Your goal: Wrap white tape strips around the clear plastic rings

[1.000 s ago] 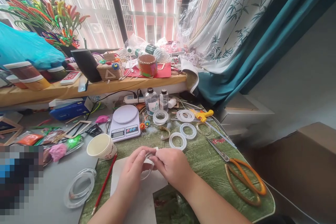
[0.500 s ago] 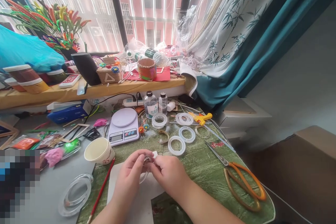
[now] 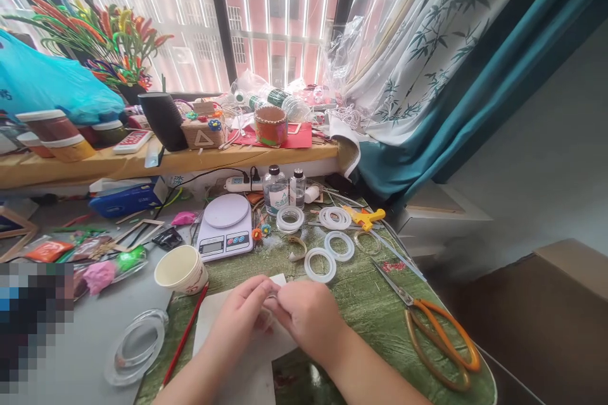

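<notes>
My left hand point(image 3: 244, 308) and my right hand point(image 3: 306, 313) meet over the white sheet of paper point(image 3: 237, 370). Fingers of both are closed round a small clear ring point(image 3: 272, 297), of which little shows between the fingertips. Just beyond the hands lie white silicone ring moulds point(image 3: 320, 264) and a short curved piece point(image 3: 297, 248). To the left are a paper cup point(image 3: 177, 270) and a red brush point(image 3: 185, 335). Orange-handled scissors point(image 3: 430, 329) lie open on the right.
A white kitchen scale point(image 3: 225, 228), two clear bottles point(image 3: 275, 193) and a yellow glue gun point(image 3: 365, 218) stand or lie further back. Clear rings point(image 3: 137, 348) rest on the grey surface at left. A cluttered window ledge point(image 3: 213, 157) runs behind.
My fingers have drawn closer round the clear ring, so less of it shows. The view has shifted slightly; the things on the table stay in place.
</notes>
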`<state>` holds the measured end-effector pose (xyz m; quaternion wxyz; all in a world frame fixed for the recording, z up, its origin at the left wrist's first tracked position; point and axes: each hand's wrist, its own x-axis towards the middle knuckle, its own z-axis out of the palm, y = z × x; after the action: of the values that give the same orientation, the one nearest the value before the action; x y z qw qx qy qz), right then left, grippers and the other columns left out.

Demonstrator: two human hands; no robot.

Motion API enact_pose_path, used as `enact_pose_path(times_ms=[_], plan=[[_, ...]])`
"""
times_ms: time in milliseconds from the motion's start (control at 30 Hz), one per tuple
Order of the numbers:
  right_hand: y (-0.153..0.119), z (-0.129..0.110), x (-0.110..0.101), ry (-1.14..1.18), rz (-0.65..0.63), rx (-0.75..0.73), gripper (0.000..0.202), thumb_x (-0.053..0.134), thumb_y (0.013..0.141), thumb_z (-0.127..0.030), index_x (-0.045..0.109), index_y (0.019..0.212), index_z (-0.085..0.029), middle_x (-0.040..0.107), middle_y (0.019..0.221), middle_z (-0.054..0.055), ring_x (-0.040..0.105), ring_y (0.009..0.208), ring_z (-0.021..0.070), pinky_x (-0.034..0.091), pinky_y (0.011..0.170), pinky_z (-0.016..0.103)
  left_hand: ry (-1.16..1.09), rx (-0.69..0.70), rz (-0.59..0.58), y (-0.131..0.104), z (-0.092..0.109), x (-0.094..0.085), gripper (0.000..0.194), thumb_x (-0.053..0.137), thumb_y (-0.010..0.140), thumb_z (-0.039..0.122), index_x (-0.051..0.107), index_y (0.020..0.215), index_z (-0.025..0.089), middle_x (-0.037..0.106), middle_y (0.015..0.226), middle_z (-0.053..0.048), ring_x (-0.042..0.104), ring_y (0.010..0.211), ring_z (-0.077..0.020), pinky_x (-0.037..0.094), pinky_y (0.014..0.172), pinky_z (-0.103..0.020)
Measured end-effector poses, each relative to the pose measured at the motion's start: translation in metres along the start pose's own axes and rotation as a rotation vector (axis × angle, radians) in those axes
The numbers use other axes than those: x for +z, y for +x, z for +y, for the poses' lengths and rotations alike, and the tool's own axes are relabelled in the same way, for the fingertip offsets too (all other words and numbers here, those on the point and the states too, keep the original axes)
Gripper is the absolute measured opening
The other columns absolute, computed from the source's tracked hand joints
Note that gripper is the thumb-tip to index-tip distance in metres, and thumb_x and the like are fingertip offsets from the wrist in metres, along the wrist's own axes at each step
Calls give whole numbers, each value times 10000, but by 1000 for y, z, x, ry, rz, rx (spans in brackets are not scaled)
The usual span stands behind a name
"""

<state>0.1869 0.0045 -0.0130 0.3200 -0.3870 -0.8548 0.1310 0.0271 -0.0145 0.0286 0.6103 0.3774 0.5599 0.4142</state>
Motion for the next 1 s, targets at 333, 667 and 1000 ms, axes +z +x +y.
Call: enact_pose_path(times_ms=[333, 667, 1000], plan=[[0, -6, 11, 252, 25, 298, 467, 504, 999, -460, 456, 610, -206, 473, 573, -16, 406, 562, 136, 230, 554, 291, 74, 8, -23, 3, 1, -7, 324, 717, 798, 505, 717, 751, 184, 615, 689, 7, 431, 489, -94, 414, 444, -194], [3, -12, 11, 691, 57, 607, 470, 700, 853, -430, 412, 556, -208, 366, 536, -66, 328, 545, 110, 231, 518, 253, -42, 178, 30, 0, -3, -4, 333, 747, 803, 500, 783, 870, 176, 710, 897, -77, 607, 668, -182, 564, 570, -291], [4, -9, 11, 990, 80, 626, 549, 730, 814, -592, 415, 571, -213, 341, 560, -66, 289, 556, 107, 221, 519, 259, -216, 351, 194, 4, -8, -14, 293, 680, 867, 483, 755, 950, 212, 737, 1027, -95, 686, 948, -277, 594, 705, -315]])
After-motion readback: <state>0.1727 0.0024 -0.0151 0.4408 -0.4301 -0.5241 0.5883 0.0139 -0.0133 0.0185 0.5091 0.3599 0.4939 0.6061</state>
